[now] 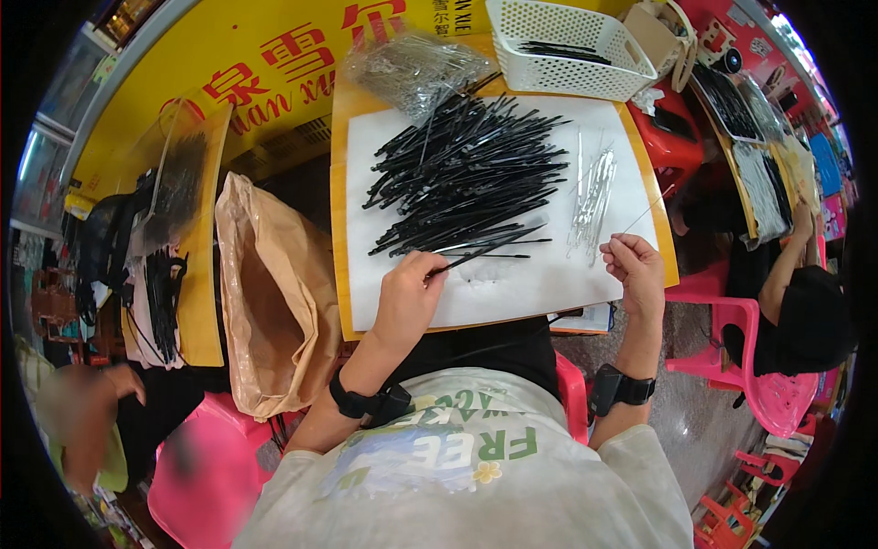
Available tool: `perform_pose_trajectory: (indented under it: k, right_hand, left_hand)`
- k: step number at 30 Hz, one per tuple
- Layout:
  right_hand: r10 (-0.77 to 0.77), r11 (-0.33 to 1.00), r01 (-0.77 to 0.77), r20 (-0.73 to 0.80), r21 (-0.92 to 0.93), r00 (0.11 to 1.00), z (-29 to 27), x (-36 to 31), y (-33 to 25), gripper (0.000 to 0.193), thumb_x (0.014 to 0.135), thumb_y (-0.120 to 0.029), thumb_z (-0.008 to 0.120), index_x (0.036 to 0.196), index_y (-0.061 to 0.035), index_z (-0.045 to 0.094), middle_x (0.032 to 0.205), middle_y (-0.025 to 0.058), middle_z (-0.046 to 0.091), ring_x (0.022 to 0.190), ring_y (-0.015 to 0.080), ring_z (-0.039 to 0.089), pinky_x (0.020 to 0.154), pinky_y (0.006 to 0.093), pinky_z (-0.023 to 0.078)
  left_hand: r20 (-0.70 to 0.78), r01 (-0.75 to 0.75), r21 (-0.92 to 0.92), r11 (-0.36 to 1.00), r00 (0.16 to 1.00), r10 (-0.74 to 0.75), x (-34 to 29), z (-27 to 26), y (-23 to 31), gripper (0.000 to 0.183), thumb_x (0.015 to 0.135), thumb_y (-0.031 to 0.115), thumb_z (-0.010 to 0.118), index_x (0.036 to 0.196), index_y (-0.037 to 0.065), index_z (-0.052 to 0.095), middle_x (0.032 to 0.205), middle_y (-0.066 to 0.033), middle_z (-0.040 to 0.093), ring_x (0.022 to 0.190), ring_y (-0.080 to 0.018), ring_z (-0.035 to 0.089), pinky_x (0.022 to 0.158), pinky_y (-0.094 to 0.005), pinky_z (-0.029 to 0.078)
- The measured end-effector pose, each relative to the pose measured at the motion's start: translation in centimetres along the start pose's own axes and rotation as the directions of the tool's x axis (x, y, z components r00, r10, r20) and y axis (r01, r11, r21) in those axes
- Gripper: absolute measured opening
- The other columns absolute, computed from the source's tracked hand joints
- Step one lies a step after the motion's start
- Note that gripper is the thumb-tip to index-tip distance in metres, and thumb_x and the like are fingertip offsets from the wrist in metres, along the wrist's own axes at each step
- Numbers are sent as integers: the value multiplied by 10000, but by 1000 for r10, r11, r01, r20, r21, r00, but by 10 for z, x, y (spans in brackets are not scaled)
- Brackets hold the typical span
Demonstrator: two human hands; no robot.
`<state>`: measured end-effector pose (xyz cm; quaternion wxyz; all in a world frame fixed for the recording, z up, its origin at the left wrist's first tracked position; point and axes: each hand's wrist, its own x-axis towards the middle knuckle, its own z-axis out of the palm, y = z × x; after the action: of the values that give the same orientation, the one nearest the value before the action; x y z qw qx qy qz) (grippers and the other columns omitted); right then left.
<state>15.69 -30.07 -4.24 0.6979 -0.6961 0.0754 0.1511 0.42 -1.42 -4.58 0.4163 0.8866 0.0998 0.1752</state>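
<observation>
A thin black plastic stick (485,254) lay at the near edge of the white sheet (512,284), one end pinched in the fingertips of the left hand (409,295); the fingers were closed on it, the stick pointing away toward the pile. The right hand (633,271) hovered over the sheet's right edge, fingers curled together around a fine metal wire (647,211) that rose slanting up and right from the thumb and forefinger. Both wrists carried black bands.

On the sheet's middle and far part sat the heap of black sticks (466,169), fanned loosely. Right of the heap, still on the sheet, lay a small cluster of silvery wires (593,197). The sheet rested on an orange board (340,229) whose border showed on the left.

Beyond the sheet's far edge stood a white perforated basket (562,50) with a few black sticks inside; left of the basket, a clear bag of silvery wires (413,66). Left of the sheet, past the board, an open brown paper sack (274,293) stood. Right of the sheet, another person (805,311) in black sat on a pink plastic chair (768,384).
</observation>
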Motion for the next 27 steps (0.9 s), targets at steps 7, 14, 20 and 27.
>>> perform_pose_trajectory:
  k: [7, 14, 20, 27]
  right_hand:
    - [-112, 960, 34, 271, 277, 956, 68, -14, -23, 78, 840, -41, 634, 914, -18, 642, 834, 79, 669, 689, 85, 605, 626, 202, 497]
    - [-239, 971, 197, 470, 137, 850, 147, -50, -54, 88, 819, 10, 638, 902, 38, 631, 789, 83, 662, 664, 103, 616, 613, 209, 502]
    - [-195, 976, 214, 546, 29, 815, 169, -59, -56, 92, 836, -18, 624, 907, 40, 633, 781, 71, 659, 680, 98, 638, 599, 191, 510]
    - [-155, 963, 251, 571, -94, 806, 171, -64, -62, 103, 831, -24, 629, 901, 50, 638, 762, 62, 661, 683, 96, 647, 606, 192, 517]
  left_hand:
    - [173, 403, -591, 699, 909, -379, 5, -23, 4, 157, 738, -70, 695, 850, -8, 605, 825, -42, 637, 723, -76, 606, 656, -196, 500]
    - [2, 297, -580, 758, 931, -364, -1, -36, 25, 154, 739, -71, 697, 857, -3, 626, 843, -46, 651, 769, -80, 614, 707, -209, 505]
    - [-208, 29, -273, 962, 974, -89, -7, -43, 33, 174, 721, -71, 692, 876, -6, 646, 846, -72, 668, 782, -142, 642, 702, -233, 512]
    - [-296, -372, 70, 925, 878, 376, -8, -42, 27, 194, 671, -87, 686, 833, 7, 632, 869, -123, 671, 792, -244, 663, 665, -292, 533]
